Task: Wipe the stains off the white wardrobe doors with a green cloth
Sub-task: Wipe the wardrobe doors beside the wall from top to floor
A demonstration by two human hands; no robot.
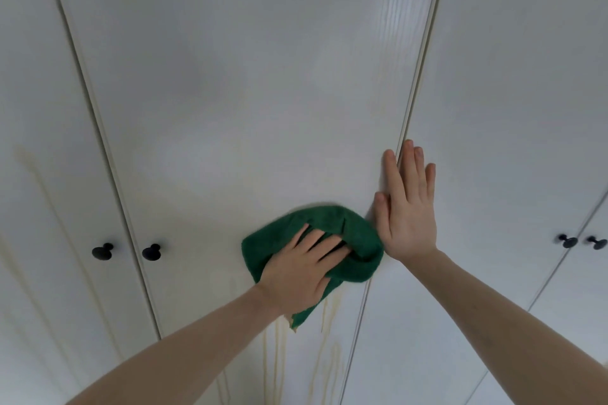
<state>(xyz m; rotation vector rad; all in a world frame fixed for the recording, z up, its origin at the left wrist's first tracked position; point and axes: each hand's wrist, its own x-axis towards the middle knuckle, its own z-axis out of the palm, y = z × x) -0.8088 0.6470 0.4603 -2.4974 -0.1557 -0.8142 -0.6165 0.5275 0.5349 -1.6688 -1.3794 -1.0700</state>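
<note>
Partly wiped: wardrobe door (250, 92), yellowish streaks (279, 348) remaining at 6 o'clock.
Left hand (306, 268) fingers spread, pressing green cloth (345, 227); right hand (406, 204) flat, fingers together, bracing at 3 o'clock.

The cloth (348, 233) is lying flat against the middle wardrobe door (246, 92), near its right edge, with the left hand (306, 270) lying on top of it. Just right of the cloth, the right hand (406, 207) is lying across the seam (424, 43) between the middle door and the right door (526, 92). Streaks (279, 355) are running down below the cloth. Two knobs (151, 251) are sitting either side of the left seam; two more knobs (567, 240) are sitting at the far right.
</note>
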